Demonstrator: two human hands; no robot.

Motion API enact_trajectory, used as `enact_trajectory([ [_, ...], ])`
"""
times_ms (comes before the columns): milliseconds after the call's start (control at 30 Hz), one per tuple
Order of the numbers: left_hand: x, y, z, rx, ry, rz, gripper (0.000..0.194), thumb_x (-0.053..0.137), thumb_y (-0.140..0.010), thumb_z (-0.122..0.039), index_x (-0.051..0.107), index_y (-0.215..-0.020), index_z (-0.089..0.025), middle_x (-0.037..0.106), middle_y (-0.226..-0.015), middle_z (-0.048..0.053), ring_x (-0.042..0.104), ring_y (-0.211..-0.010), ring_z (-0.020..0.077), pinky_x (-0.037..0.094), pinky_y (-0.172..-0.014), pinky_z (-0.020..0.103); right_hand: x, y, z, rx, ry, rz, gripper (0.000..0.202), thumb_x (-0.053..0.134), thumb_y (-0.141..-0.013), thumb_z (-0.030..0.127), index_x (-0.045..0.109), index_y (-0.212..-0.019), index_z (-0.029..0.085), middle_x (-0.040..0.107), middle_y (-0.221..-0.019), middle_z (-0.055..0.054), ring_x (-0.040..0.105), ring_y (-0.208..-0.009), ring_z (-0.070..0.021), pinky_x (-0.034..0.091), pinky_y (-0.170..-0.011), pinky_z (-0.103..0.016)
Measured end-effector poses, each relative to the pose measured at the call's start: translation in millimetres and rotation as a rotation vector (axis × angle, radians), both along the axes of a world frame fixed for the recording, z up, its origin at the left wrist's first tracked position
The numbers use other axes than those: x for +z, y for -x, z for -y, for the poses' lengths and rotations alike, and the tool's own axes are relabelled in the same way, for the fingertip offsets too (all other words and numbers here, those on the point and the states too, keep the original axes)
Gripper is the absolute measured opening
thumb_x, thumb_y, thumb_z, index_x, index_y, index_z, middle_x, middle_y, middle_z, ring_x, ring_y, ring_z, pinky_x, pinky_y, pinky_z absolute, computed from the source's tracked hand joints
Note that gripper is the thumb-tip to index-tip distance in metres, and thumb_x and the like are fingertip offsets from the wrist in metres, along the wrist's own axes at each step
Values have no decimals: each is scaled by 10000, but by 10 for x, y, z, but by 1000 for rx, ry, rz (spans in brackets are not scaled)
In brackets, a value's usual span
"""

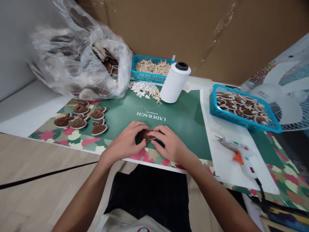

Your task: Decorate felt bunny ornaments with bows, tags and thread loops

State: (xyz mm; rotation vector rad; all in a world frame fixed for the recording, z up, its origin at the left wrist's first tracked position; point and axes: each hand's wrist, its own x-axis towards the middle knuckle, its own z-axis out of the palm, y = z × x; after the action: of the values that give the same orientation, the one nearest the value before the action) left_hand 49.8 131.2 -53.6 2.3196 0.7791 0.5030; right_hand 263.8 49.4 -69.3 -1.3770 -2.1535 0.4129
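Left hand (129,137): pinching a brown piece (144,135) (partly hidden).
Right hand (170,144): pinching it too.
Counter (20,103), front edge: apparently a two-handed handling step, calling for steady grip.

On the held brown piece (146,135): suede-like cloth, matt, soft nap. Same on the loose bunny-shaped pieces (98,129), with pale fuzzy edging. On the big bag (83,61): thin clear plastic, crinkled, glossy. On the back basket (146,76) and right basket (238,119): openwork plastic, smooth, light sheen. On the cord bits (153,67): matt, fibrous. On the white bits (142,87): flat, matt, paper or cloth, too small to tell. On the thread cone (173,84): smooth matt windings, dark plastic-looking core (182,66). On the printed sheet (187,119): smooth, paper-like, faint sheen. On the back panel (166,29): matt cardboard, glossy clear tape (220,26). On the glue gun (246,163): smooth plastic, shiny metal nozzle (219,138). On the fan (275,75): smooth plastic.
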Motion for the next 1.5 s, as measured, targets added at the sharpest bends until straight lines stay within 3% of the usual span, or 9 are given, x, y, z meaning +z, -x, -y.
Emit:
enact_trajectory([
  [167, 9, -81, -96, -44, 42, -16, 268, 701, -829, -294, 648, -1080, -214, 656, -1165, 51, 603, -1085, 239, 529, -965, 388, -4, -23, -31, -1, -29, 14, 160, 578, -1018, 224, 676, -1144, 236, 657, -1341, -102, 600, -1196, -271, 482, -963, -437],
  [433, -3, -128, -169, -88, -3, -62, 300, 698, -746, -251, 601, -1027, -211, 627, -1077, 43, 582, -1060, 249, 519, -934, 384, -9, 23, -9, -36, -21, 49, 172, 569, -1027, 219, 672, -1164, 235, 715, -1277, -75, 627, -1117, -249, 451, -928, -428],
  [633, 49, -169, -258, -121, 59, -71, 160, 702, -774, -262, 635, -911, -211, 630, -1006, 31, 610, -1043, 242, 509, -909, 362, -21, 40, 25, -67, -25, 57, 191, 547, -1040, 239, 687, -1170, 242, 722, -1291, -70, 625, -1126, -257, 465, -906, -437],
  [833, 175, -101, -270, -150, 93, -91, 198, 696, -838, -271, 682, -1029, -220, 662, -1027, 25, 642, -964, 209, 511, -908, 345, -45, 43, 50, -89, -28, 43, 212, 557, -1042, 260, 690, -1207, 255, 719, -1319, -71, 626, -1149, -264, 470, -924, -446],
  [1033, 95, -161, -224, -114, 29, -117, 217, 714, -747, -246, 671, -956, -206, 628, -1053, 47, 600, -1069, 258, 511, -928, 375, -40, 46, 56, -84, -27, 52, 202, 561, -1039, 255, 691, -1193, 247, 722, -1310, -69, 622, -1144, -262, 469, -912, -445],
  [1200, 74, -204, -241, -124, 38, -116, 94, 679, -752, -220, 668, -843, -203, 632, -947, 31, 606, -980, 241, 495, -854, 356, -47, 50, 54, -91, -14, 18, 187, 580, -1028, 250, 699, -1172, 264, 726, -1294, -68, 632, -1140, -266, 482, -931, -460],
  [1300, 77, -195, -244, -142, 63, -98, 42, 645, -764, -174, 664, -792, -198, 649, -888, 19, 619, -888, 208, 479, -788, 328, 4, 5, 41, -128, 24, -182, 141, 585, -1019, 259, 700, -1098, 279, 720, -1256, -69, 666, -1141, -258, 524, -957, -456],
  [1400, 73, -192, -220, -135, 46, -100, 81, 634, -764, -135, 684, -792, -192, 679, -900, 29, 639, -868, 201, 487, -777, 320, 125, -82, -46, -275, 68, -371, 107, 554, -1021, 272, 659, -1040, 284, 705, -1209, -73, 694, -1092, -240, 576, -884, -405],
  [1500, 73, -198, -184, -107, 1, -146, 103, 626, -774, -128, 709, -797, -184, 689, -940, 56, 659, -914, 222, 503, -785, 326, 253, -153, -295, -226, 94, -247, 134, 575, -1003, 257, 649, -1114, 257, 690, -1224, -84, 691, -1050, -235, 572, -874, -382],
])
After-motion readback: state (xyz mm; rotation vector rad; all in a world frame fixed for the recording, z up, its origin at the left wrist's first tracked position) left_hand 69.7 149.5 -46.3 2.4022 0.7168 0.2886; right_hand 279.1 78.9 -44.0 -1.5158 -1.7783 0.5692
